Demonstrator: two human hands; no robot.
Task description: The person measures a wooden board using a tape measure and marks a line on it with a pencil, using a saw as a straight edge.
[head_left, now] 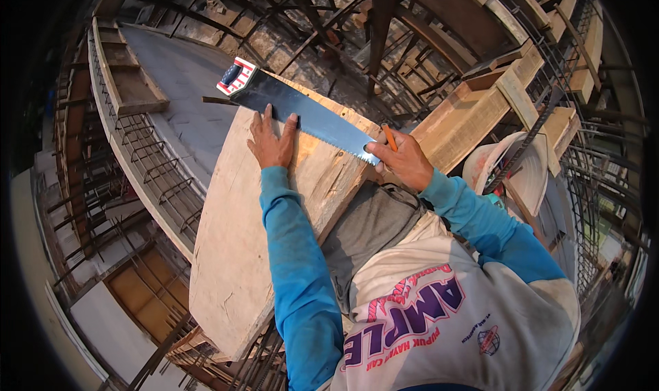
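A hand saw [317,119] lies flat across the far end of a wide wooden board [233,254]. Its red, white and blue handle points to the far left, and the toothed edge faces me. My left hand [273,140] rests on the board with fingers spread, its fingertips touching the blade's toothed edge. At the narrow tip of the blade is my right hand [405,161], closed around an orange pencil [390,138], its thumb against the blade. The pencil's lower end is hidden by the hand.
On the left runs a curved formwork edge with a rebar cage [161,175]. A wooden trough form [467,116] extends at the right, beside a pale round container [525,164]. Beyond the board, posts and poles [382,27] stand over a lower level. Grey cloth [371,219] covers my lap.
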